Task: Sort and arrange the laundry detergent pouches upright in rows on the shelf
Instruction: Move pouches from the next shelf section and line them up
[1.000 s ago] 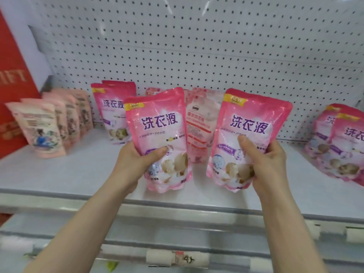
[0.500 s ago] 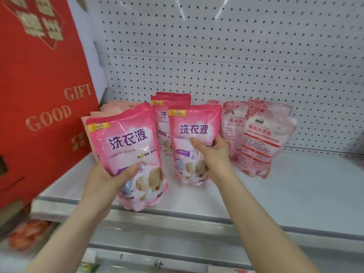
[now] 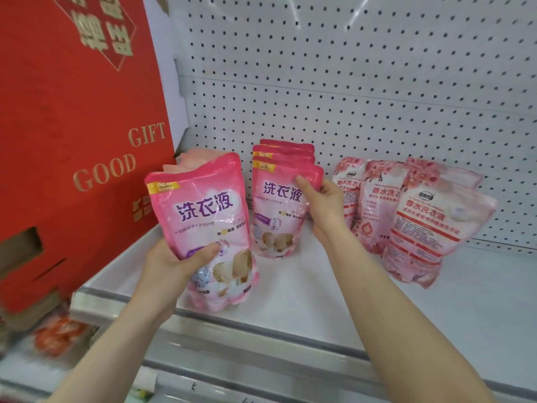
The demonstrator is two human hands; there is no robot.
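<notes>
My left hand (image 3: 174,267) grips a bright pink detergent pouch (image 3: 203,210) by its lower left, upright, over the front of the white shelf (image 3: 305,289). My right hand (image 3: 325,207) holds the right edge of a second pink pouch (image 3: 276,213), which stands on the shelf at the front of a row of matching pink pouches (image 3: 286,151). To the right stand three paler, flower-printed pouches (image 3: 430,228), leaning slightly. Pale peach pouches (image 3: 200,154) show behind the left pouch, mostly hidden.
A large red gift box (image 3: 72,126) fills the left side beside the shelf end. White pegboard (image 3: 363,82) backs the shelf. The shelf's metal front rail (image 3: 261,330) runs below my forearms. Red packets (image 3: 58,334) lie on a lower level at left.
The view has swung left. My right hand has carried its pouch back and set it upright at the front of the pink row, sliding up to its top edge. The left pouch stays held.
</notes>
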